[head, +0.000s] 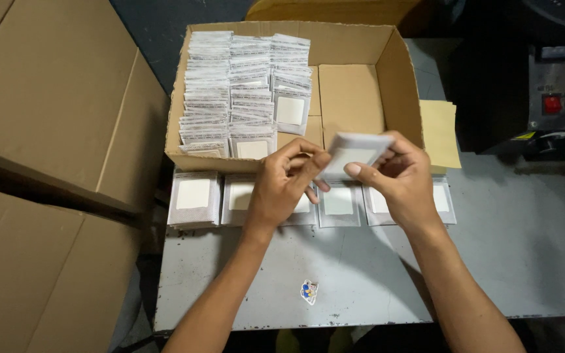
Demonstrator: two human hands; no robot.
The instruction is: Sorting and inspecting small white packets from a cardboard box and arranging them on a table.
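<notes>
Both hands hold a small stack of flat white sachets (354,151) above the grey table, just in front of an open cardboard box (400,78). My left hand (282,189) pinches the stack's left end; my right hand (403,180) grips its right side with the thumb underneath. Inside the box, rows of the same white sachets (243,91) stand packed on edge along the left half. The box's right half shows bare cardboard floor. Several short piles of sachets (194,196) lie in a row on the table under my hands.
The grey metal table (505,261) carries a small colourful sticker (308,291) near its front edge. Large closed cardboard cartons (53,131) stand to the left. A dark machine with red buttons (564,98) sits at the right rear, and yellowish paper sheets (441,131) lie beside the box.
</notes>
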